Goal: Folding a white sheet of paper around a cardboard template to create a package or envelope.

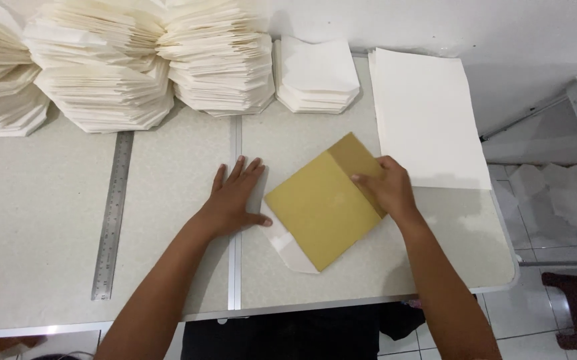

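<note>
Near the front edge of the counter, a yellow-brown card lies on a white paper. The left hand rests flat beside it with fingers spread, and the right hand presses on the card's right corner, fingers close together. Along the far edge sit a steel ruler, a flat paper stack and tall piles of folded paper.

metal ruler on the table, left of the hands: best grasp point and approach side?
Probably the near end of the metal ruler, approached from above on its left long edge. It lies flat and thin on the table, so a pinch needs an edge lifted first. That side is bare; the left hand sits to its right, the stacks of folded paper crowd its far end.
</note>
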